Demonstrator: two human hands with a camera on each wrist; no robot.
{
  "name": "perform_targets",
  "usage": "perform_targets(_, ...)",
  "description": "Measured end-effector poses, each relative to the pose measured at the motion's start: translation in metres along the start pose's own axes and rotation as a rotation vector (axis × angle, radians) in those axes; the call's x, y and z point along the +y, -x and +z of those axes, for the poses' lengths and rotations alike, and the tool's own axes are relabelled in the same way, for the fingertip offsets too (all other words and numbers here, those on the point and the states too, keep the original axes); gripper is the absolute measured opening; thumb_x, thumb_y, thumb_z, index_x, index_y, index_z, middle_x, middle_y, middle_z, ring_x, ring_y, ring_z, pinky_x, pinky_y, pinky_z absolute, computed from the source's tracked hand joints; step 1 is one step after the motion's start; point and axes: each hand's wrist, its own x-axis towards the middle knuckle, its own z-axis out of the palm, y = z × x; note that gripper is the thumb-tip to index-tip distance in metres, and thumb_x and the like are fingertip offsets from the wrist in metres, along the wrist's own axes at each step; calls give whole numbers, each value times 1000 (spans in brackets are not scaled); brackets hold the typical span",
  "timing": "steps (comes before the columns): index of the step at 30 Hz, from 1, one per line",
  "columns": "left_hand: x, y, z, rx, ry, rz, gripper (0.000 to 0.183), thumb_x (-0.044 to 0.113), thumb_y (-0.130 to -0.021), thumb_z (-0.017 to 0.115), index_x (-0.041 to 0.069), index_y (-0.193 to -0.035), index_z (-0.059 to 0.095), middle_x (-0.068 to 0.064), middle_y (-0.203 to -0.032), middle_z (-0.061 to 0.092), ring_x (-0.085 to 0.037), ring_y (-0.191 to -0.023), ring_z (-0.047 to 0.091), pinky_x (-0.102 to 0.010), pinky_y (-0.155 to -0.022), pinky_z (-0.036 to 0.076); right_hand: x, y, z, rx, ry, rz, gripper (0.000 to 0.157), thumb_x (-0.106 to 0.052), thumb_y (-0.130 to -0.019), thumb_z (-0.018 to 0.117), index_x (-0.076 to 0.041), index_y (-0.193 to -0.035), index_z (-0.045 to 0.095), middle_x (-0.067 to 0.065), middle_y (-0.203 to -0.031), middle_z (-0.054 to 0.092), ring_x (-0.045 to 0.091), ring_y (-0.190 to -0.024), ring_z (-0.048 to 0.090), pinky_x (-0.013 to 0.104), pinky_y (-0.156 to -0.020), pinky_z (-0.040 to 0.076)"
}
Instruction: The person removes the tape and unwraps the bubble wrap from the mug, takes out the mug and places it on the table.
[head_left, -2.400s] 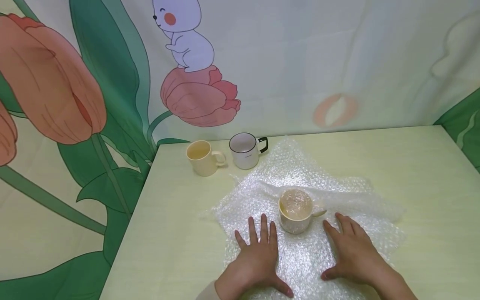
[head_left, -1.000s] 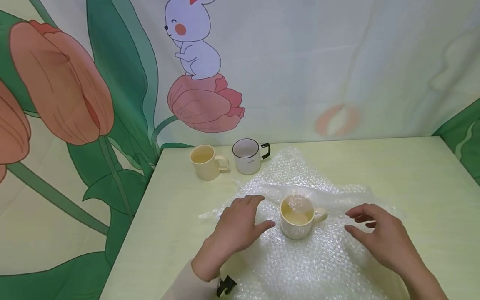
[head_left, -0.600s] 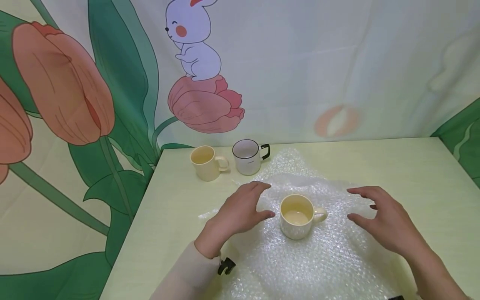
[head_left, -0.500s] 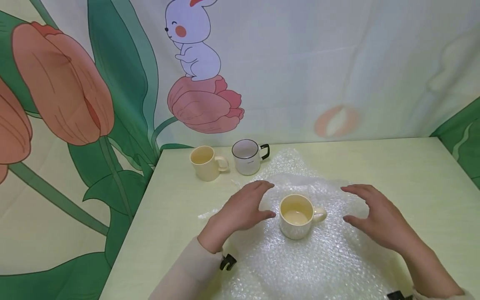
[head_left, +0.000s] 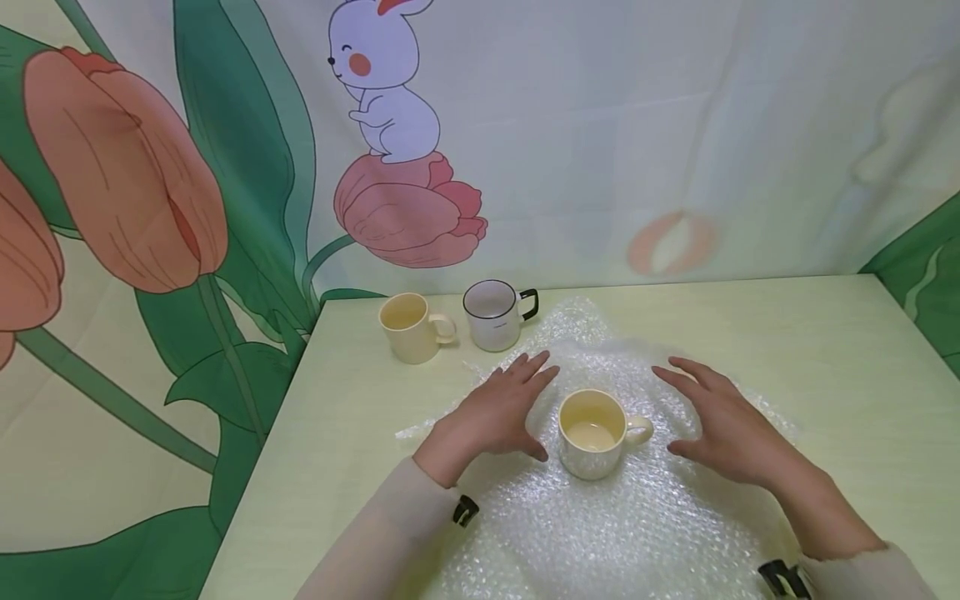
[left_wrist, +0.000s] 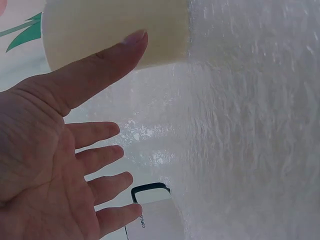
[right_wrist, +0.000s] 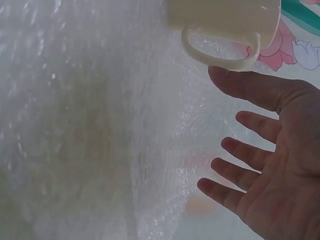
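A cream mug [head_left: 591, 437] stands upright on a sheet of bubble wrap [head_left: 600, 533], its handle toward the right and its mouth uncovered. To its left, my left hand [head_left: 497, 412] spreads its fingers and holds nothing. On the handle side, my right hand [head_left: 727, 421] is likewise spread, with nothing in it. In the left wrist view, the thumb overlaps the pale mug wall [left_wrist: 120, 27]. The right wrist view has my thumb tip close to the mug handle [right_wrist: 220, 61]; whether they touch, I cannot tell.
Behind and to the left stand a yellow mug [head_left: 411, 333] and a white mug [head_left: 491, 321] with a black rim and handle. A printed cloth [head_left: 570, 125] hangs along the back edge of the pale table [head_left: 300, 483].
The bubble wrap flap that leaned over the mug's rim now lies back behind it. Both hands rose from the front to beside the mug, then their fingers spread and the right hand came nearer.
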Motion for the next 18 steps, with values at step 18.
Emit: perform_targets(18, 1, -11, 6, -39, -56, -45, 137, 48, -65, 98, 20, -168, 12, -6, -177, -1, -35, -163, 8, -57, -129, 20, 18, -24, 13, -64, 18, -25, 116, -19, -69, 97, -12, -164, 30, 23, -171, 15, 53, -150, 26, 70, -111, 39)
